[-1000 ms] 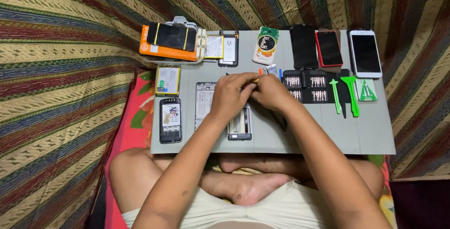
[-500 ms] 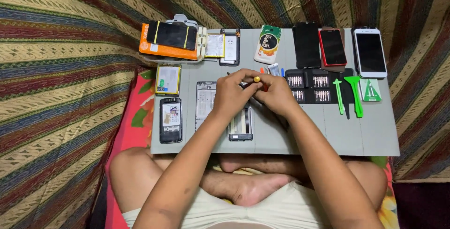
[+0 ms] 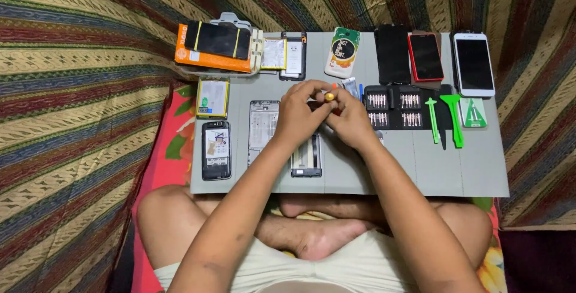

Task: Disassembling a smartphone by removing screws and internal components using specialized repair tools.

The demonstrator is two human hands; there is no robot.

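Note:
My left hand (image 3: 303, 116) and my right hand (image 3: 348, 122) meet over the middle of a grey work mat (image 3: 384, 167) on my lap. Together they pinch a small screwdriver (image 3: 329, 95) with a yellow cap and orange tip, held upright between the fingertips. Under my hands lies an opened phone frame (image 3: 307, 158). A bare metal mid-frame (image 3: 263, 128) sits just left of my left wrist. The black bit set (image 3: 393, 108) lies right beside my right hand.
Left on the mat: a dismantled phone (image 3: 216, 149) and a yellow-edged battery (image 3: 212, 97). Along the back: an orange box (image 3: 210, 56) with a black phone on top, a phone case (image 3: 342, 51), a black, a red (image 3: 425, 57) and a white phone (image 3: 474, 64). Green pry tools (image 3: 453, 119) lie right. Striped cloth surrounds.
My hands have lifted slightly off the phone frame and the screwdriver's yellow cap has come into sight between my fingertips. The view has shifted a little.

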